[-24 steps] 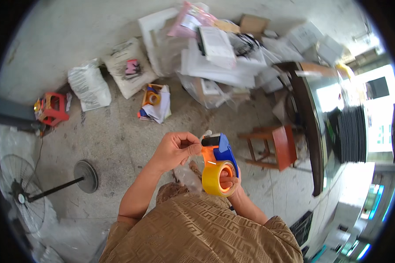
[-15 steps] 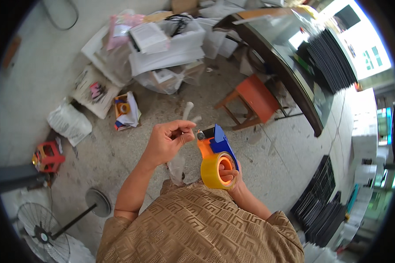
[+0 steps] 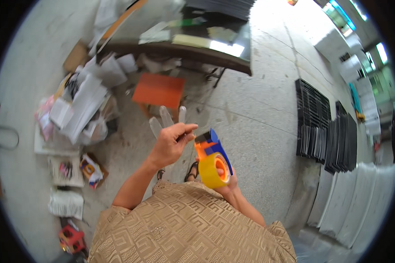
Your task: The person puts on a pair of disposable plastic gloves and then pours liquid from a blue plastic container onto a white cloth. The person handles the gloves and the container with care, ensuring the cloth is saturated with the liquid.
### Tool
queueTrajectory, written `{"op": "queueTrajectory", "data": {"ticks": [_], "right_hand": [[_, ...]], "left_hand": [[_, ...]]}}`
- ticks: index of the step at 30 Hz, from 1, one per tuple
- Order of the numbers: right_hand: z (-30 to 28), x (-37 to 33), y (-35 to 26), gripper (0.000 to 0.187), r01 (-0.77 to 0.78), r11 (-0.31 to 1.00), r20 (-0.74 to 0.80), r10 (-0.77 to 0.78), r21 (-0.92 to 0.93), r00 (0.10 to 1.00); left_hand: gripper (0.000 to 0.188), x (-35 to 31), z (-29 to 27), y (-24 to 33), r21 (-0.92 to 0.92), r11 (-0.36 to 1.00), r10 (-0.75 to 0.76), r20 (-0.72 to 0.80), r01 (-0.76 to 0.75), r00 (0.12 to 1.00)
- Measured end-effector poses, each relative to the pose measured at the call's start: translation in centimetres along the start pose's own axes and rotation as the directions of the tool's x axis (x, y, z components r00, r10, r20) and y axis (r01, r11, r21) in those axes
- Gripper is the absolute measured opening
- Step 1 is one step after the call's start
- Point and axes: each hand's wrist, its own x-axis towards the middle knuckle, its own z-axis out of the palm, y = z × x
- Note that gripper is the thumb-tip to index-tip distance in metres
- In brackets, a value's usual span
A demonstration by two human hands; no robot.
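Left hand [image 3: 169,143]: fingers curled, thumb near forefinger; whether they grip anything cannot be told. Just right of its fingertips, the tape dispenser [image 3: 213,158], long axis running near-right to far-left, is gripped by the right hand [image 3: 227,186]. Setting: packaging heap [image 3: 81,109], red stool [image 3: 159,90], grey floor [image 3: 254,118], black stacks [image 3: 341,142].
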Motion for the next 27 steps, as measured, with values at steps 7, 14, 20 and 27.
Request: {"op": "queueTrajectory", "data": {"ticks": [7, 14, 20, 27], "right_hand": [[-0.1, -4.1, -8.0, 0.055, 0.402, 0.879, 0.178, -0.366, -0.255, 0.913], [1.4, -4.3, -15.2, 0.044, 0.506, 0.777, 0.223, -0.455, -0.375, 0.862], [10.5, 2.0, -20.9, 0.057, 0.441, 0.773, 0.154, -0.42, -0.456, 0.894], [17.6, 6.4, -27.2, 0.074, 0.34, 0.856, 0.068, -0.342, -0.39, 0.937]], "left_hand": [[0.026, 9.1, 9.7, 0.3, 0.009, 0.992, 0.116, 0.292, -0.124, 0.949], [0.023, 18.3, 14.2, -0.7, -0.137, 0.989, 0.105, 0.383, -0.056, 0.918], [0.021, 30.2, 15.5, -2.7, -0.132, 0.985, 0.148, 0.327, -0.11, 0.933], [0.024, 41.1, 16.6, -3.6, -0.142, 0.976, 0.207, 0.384, -0.164, 0.9]]}}
